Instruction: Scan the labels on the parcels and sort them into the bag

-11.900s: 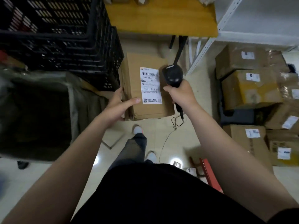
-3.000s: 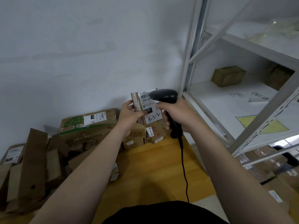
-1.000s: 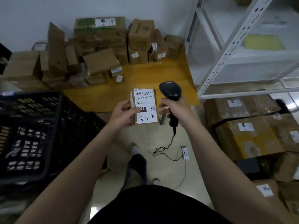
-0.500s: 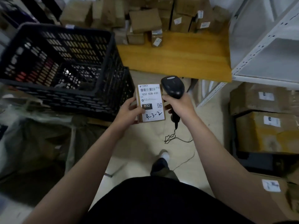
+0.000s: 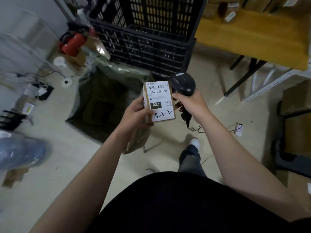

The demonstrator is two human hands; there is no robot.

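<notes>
My left hand (image 5: 136, 113) grips a small cardboard parcel (image 5: 159, 101) from its left side, white label facing me with a barcode, "032" and handwritten "4-3-2". Just right of it, my right hand (image 5: 190, 102) holds a black barcode scanner (image 5: 182, 83) by its handle, head level with the label's top. A cord hangs from the scanner to the floor. The open dark green bag (image 5: 101, 105) stands on the floor left of and below the parcel, with parcels dimly visible inside.
A black plastic crate (image 5: 148, 31) stands behind the bag. A wooden table (image 5: 252, 36) with more parcels is at the upper right, a white metal shelf (image 5: 269, 83) and cardboard boxes at the right. A red object, cables and clutter lie at the left.
I have turned left: the crate and table slid up and right, and the open bag came into view under the parcel. Both hands keep the same hold on parcel and scanner.
</notes>
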